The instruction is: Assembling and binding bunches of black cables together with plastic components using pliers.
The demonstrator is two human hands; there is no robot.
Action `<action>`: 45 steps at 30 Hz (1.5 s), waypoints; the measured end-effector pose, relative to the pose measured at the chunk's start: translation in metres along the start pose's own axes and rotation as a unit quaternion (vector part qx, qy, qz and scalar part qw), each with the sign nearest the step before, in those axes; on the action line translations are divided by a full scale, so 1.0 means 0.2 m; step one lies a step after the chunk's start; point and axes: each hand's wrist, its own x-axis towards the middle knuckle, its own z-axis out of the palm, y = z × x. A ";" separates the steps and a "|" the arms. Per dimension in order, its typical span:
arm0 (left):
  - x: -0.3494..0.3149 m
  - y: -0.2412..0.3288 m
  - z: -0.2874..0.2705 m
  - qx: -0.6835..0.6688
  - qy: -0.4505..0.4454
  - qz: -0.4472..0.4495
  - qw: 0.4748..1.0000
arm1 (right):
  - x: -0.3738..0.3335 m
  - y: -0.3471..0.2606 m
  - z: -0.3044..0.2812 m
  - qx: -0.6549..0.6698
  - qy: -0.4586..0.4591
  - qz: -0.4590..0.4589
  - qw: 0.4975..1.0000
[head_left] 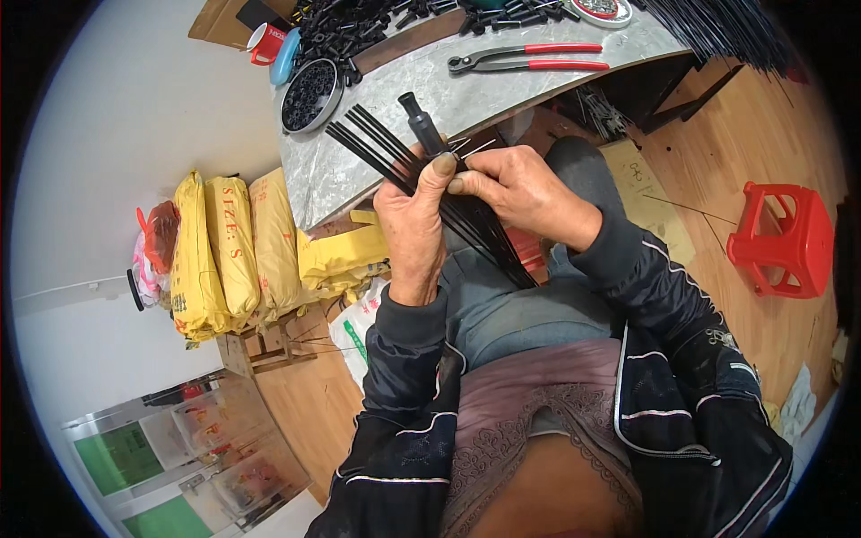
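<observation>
My left hand (pixel 413 238) is closed round a bundle of thin black rods (pixel 372 148), which look like umbrella ribs and fan out to the upper left. Their other ends run down over my lap. The same hand grips a black plastic sleeve (pixel 423 124) with a flared tip, standing up between thumb and fingers. My right hand (pixel 529 193) is pinched shut at the sleeve's lower end, beside my left thumb. A few thin silvery wire ends (pixel 475 149) poke out there. What exactly the right fingertips hold is hidden.
On the grey table (pixel 404 103) lie red-handled pincers (pixel 529 58), a bowl of small black rings (pixel 311 94), a pile of black plastic parts (pixel 345 36) and more black rods (pixel 726 31). Yellow sacks (pixel 233 242) stand left; a red stool (pixel 785 238) stands right.
</observation>
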 end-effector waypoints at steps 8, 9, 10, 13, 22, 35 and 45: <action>-0.02 0.02 0.04 -0.044 0.012 -0.015 0.999 | 0.03 0.04 -0.05 0.247 -0.116 0.255 0.928; -0.02 0.02 0.05 -0.047 0.016 -0.020 0.999 | 0.03 0.05 -0.06 0.247 -0.115 0.255 0.928; -0.02 0.02 0.05 -0.048 0.014 -0.021 0.999 | 0.04 0.03 -0.06 0.253 -0.119 0.260 0.924; -0.02 0.00 0.00 -0.049 -0.001 -0.023 0.999 | 0.02 0.00 -0.05 0.206 -0.099 0.222 0.948; 0.00 -0.03 -0.03 -0.078 -0.016 -0.037 0.996 | 0.02 -0.01 -0.09 0.235 -0.134 0.251 0.929; 0.00 0.02 -0.05 -0.065 -0.101 -0.070 0.990 | 0.02 -0.04 -0.09 0.287 -0.128 0.283 0.906; 0.02 0.05 -0.08 -0.038 -0.133 -0.069 0.988 | 0.04 -0.05 -0.11 0.294 -0.144 0.310 0.893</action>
